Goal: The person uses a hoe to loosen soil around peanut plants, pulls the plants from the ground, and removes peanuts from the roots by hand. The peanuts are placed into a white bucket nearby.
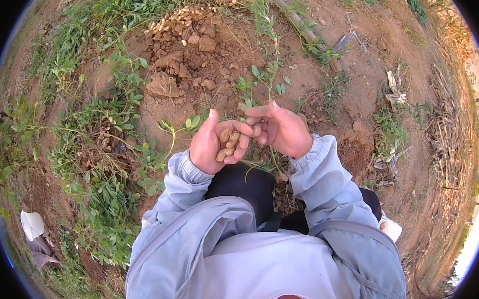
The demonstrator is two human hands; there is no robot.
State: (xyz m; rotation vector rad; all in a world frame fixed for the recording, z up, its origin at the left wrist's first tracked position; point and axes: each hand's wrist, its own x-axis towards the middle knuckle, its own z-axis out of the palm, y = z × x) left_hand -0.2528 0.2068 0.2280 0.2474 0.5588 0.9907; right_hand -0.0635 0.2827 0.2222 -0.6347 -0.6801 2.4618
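Several peanut pods in their shells (pixel 229 144) lie in the palm of my left hand (pixel 214 145), held by its half-curled fingers. Close beside it on the right is my right hand (pixel 281 128), palm turned up, with bent fingers near the left fingertips. Something small and greenish shows between the fingertips, too small to name; whether the right fingers grip it, I cannot tell. Below the hands are my dark-clothed knees. A leafy peanut stem (pixel 174 133) stands just left of the left hand.
Loose soil clods (pixel 177 69) lie ahead, with a pile of peanuts (pixel 182 18) behind them. Peanut plants (pixel 102 199) cover the ground at left. A wooden pole (pixel 297 20) lies at upper right, near a blue-and-white object (pixel 344 41). Dry stalks (pixel 452 136) lie far right.
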